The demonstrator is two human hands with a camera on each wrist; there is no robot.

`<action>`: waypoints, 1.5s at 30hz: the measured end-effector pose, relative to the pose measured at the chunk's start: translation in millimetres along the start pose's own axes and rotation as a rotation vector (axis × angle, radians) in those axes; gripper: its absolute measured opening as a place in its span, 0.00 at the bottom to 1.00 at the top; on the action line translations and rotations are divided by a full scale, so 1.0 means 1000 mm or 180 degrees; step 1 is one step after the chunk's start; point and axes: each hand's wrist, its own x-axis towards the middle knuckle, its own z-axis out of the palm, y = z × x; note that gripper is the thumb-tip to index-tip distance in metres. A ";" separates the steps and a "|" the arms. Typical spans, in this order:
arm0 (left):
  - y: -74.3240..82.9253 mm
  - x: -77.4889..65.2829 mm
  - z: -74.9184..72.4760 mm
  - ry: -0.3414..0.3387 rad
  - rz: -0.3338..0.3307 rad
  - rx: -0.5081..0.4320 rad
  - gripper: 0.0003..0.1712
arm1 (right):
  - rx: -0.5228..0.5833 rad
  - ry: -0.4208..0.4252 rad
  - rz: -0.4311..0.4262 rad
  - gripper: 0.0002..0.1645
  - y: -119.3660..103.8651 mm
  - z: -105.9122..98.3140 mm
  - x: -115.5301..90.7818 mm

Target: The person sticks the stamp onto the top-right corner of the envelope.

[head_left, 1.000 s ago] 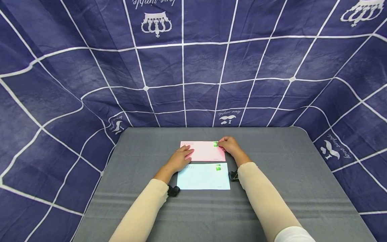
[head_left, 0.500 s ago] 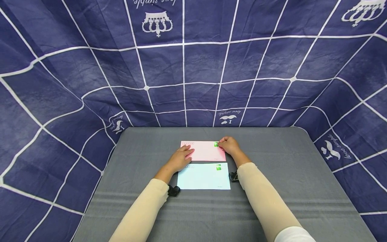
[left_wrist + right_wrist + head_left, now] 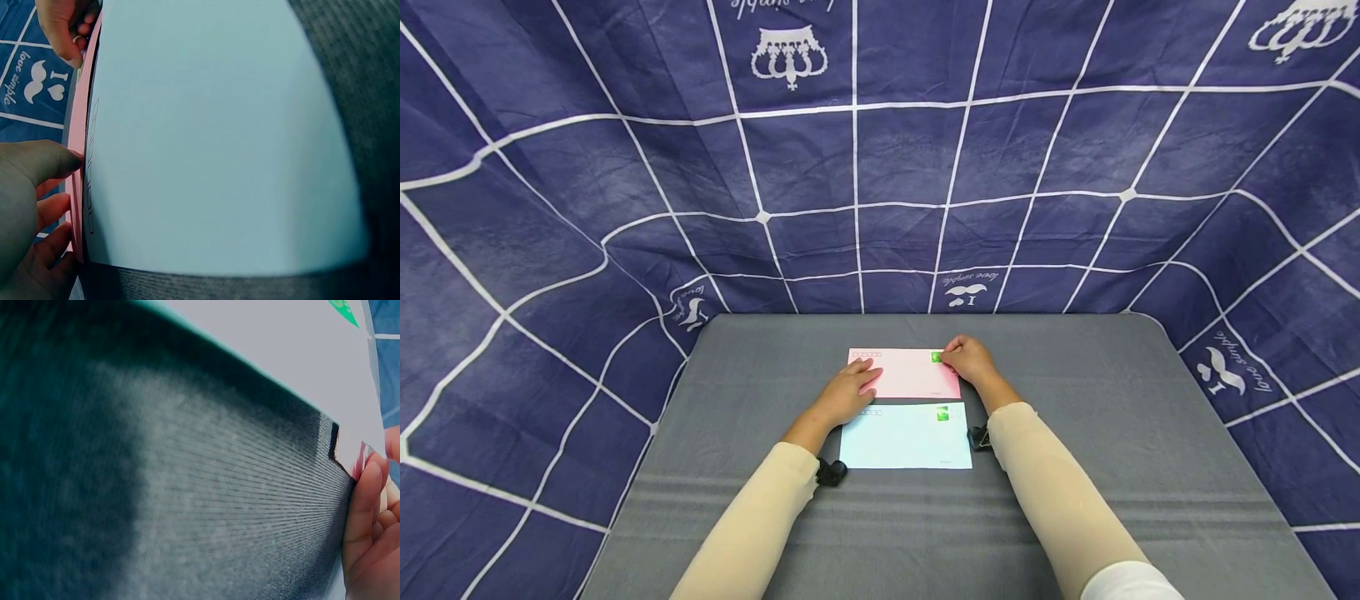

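A pink envelope [image 3: 917,379] lies flat on the grey table, with a small green stamp [image 3: 936,357] at its upper right corner. My left hand [image 3: 846,392] rests on the envelope's left end, fingers spread; the left wrist view shows its thumb [image 3: 56,161] on the pink edge. At the stamp's right edge, my right hand [image 3: 970,360] pinches with thumb and forefinger; its fingertips partly cover the contact. Just below lies a light blue envelope [image 3: 902,442], bearing another green stamp [image 3: 942,413]. In the right wrist view the right hand's fingers [image 3: 365,506] are curled beside the pink envelope's corner.
Grey cloth covers the table [image 3: 760,517]. A navy curtain [image 3: 895,167] with white grid lines stands behind it and along both sides. Dark wrist cameras sit under each wrist, the left camera [image 3: 831,473] close to the blue envelope's left edge.
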 end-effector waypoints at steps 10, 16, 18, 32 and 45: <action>0.001 0.000 0.000 0.0006 -0.0006 -0.0014 0.28 | 0.0962 0.0011 0.0220 0.08 0.002 0.003 -0.001; 0.002 -0.002 -0.002 0.0026 -0.0012 -0.0031 0.28 | 0.1379 0.0082 0.0314 0.08 0.004 0.001 0.000; 0.002 -0.001 -0.001 0.0029 -0.0005 -0.0022 0.28 | 0.1473 0.0129 0.0336 0.08 0.006 0.001 0.001; 0.002 0.000 -0.002 0.0022 0.0044 0.0010 0.29 | 0.1454 0.0122 0.0163 0.06 0.010 0.000 -0.003; 0.002 -0.003 0.000 0.0057 0.0074 -0.0021 0.28 | 0.0171 -0.0048 -0.0115 0.11 0.002 -0.002 -0.009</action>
